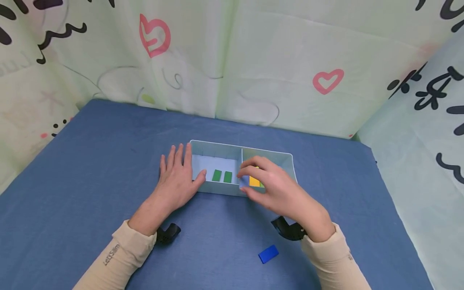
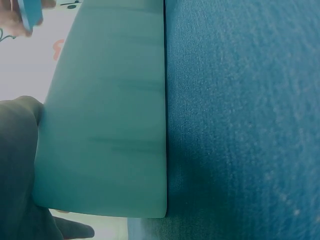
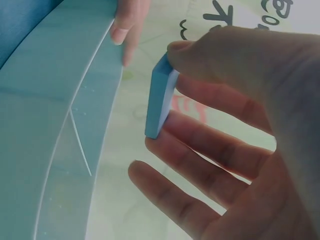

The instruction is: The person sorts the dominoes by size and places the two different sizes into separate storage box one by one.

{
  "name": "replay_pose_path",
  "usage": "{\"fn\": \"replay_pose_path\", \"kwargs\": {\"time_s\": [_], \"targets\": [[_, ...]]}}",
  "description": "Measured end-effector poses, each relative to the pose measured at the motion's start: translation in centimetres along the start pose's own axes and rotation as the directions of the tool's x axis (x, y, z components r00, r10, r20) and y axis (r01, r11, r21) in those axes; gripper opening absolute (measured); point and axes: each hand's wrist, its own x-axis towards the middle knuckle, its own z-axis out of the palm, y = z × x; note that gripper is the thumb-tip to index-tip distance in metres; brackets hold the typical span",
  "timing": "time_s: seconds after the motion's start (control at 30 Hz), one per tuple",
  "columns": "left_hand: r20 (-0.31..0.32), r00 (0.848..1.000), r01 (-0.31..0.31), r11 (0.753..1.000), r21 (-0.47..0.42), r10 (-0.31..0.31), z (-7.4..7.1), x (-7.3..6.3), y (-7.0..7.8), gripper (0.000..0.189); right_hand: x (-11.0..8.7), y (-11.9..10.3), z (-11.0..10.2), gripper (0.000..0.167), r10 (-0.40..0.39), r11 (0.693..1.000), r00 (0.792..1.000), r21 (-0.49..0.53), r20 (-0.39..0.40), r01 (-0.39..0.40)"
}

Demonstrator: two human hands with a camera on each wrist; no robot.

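A light blue box (image 1: 217, 188) with a divider (image 1: 241, 158) stands on the blue cloth. Over the divider, my right hand (image 1: 277, 185) pinches a blue rectangular block (image 3: 160, 97) between thumb and fingertips, tilted on edge and above the rim in the right wrist view. My left hand (image 1: 177, 183) rests at the box's left end, fingers straight, thumb over the front rim. Two green blocks (image 1: 216, 175) lie in the left compartment. Behind my right hand, the right compartment shows a yellow block (image 1: 254, 181) and a bit of green; the rest there is hidden.
Another blue block (image 1: 268, 254) lies on the cloth in front of the box, near my right sleeve (image 1: 331, 249). Black wrist mounts (image 1: 288, 228) stick out beneath both wrists. A pale printed curtain (image 1: 272, 60) hangs behind the table and along its sides.
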Motion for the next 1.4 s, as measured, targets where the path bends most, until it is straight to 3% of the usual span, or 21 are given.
{"fn": "replay_pose_path", "kwargs": {"time_s": [0.53,1.17,1.27,1.4], "targets": [[0.019,1.0,0.008,1.0,0.019,-0.008,-0.2,0.0,0.2,0.088,4.3,1.0,2.5,0.017,0.032,0.998,0.996,0.048,0.08,-0.036],[0.03,1.0,0.006,1.0,0.029,-0.007,0.0,0.1,0.2,0.088,6.5,2.2,5.8,0.017,0.113,0.987,0.972,0.092,0.207,-0.134],[0.032,0.999,0.006,1.0,0.025,-0.007,-0.1,0.1,0.2,0.087,6.8,2.2,6.1,0.018,0.144,0.98,0.96,0.101,0.242,-0.172],[0.03,0.999,0.012,1.0,0.023,-0.013,-0.2,0.1,0.1,0.087,7.7,2.3,6.6,0.02,0.186,0.968,0.927,0.101,0.327,-0.23]]}}
